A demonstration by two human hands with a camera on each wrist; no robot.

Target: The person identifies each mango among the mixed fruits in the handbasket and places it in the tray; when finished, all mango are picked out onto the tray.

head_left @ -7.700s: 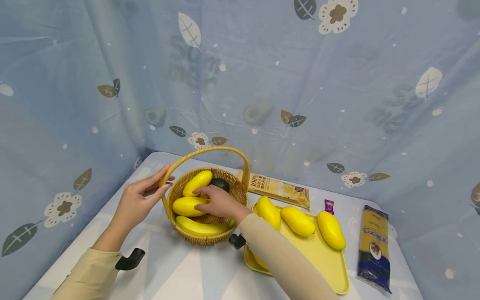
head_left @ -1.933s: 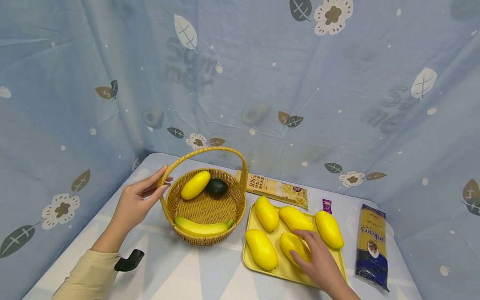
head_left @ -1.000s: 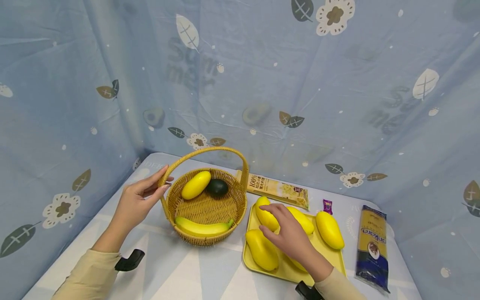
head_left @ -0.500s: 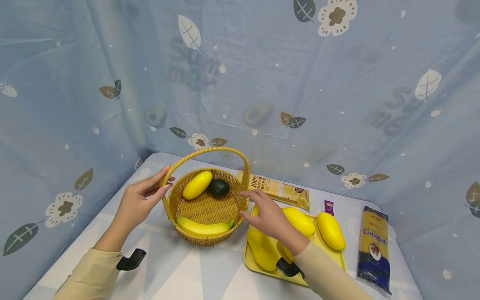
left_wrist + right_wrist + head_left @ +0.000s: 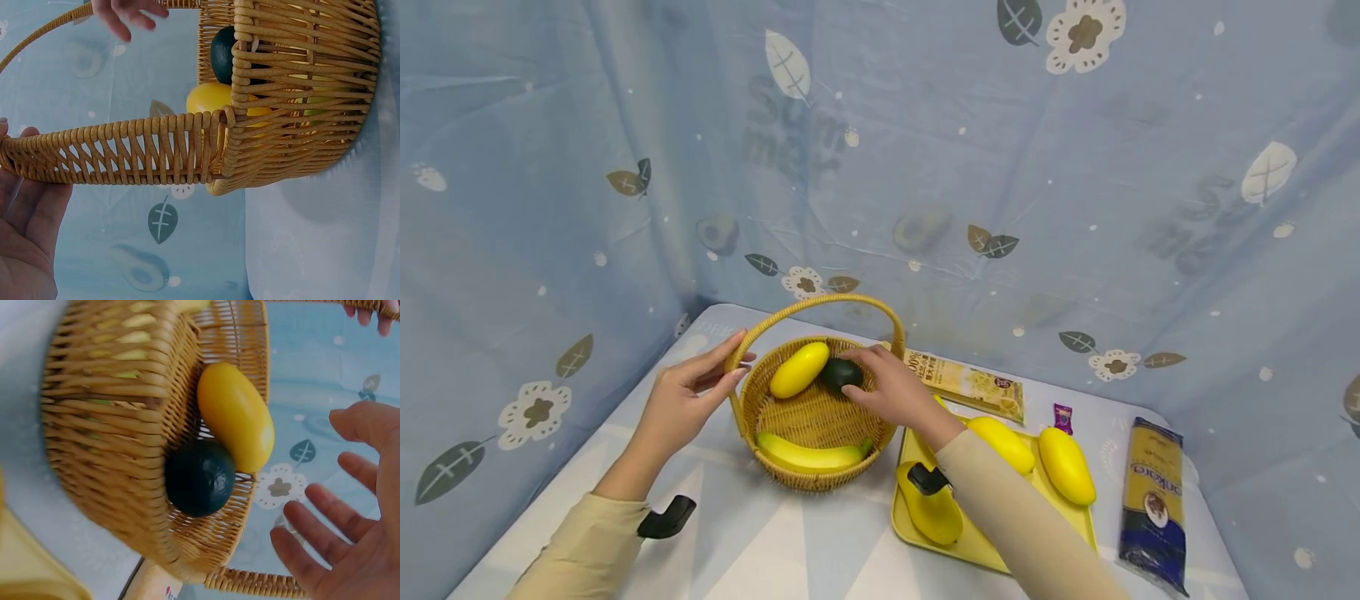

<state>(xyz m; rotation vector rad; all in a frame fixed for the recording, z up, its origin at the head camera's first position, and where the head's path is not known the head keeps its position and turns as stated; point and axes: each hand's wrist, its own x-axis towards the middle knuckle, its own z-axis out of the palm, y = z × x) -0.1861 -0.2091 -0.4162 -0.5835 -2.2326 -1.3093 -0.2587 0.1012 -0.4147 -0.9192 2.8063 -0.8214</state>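
Note:
My left hand point(image 5: 688, 400) pinches the left side of the arched handle of a wicker basket point(image 5: 820, 480), thumb and fingers on either side. In the basket lie a yellow mango point(image 5: 800, 370), a dark green avocado point(image 5: 200, 478) and a banana point(image 5: 808, 455) along the near wall. My right hand point(image 5: 891, 387) is over the basket's right rim, its fingertips overlapping the avocado in the head view. The right wrist view shows those fingers spread, with a gap between them and the avocado and nothing held.
Right of the basket stands a yellow tray point(image 5: 973, 554) with several mangoes, partly hidden by my right forearm. Behind it lie a pasta packet point(image 5: 973, 387) and a small purple wrapped sweet point(image 5: 1062, 418). A blue and gold packet point(image 5: 1153, 504) is at the far right.
Two mangoes have gone from the basket to the tray since the first frame. My right hand has left the tray and moved left over the basket. The left hand stays on the handle.

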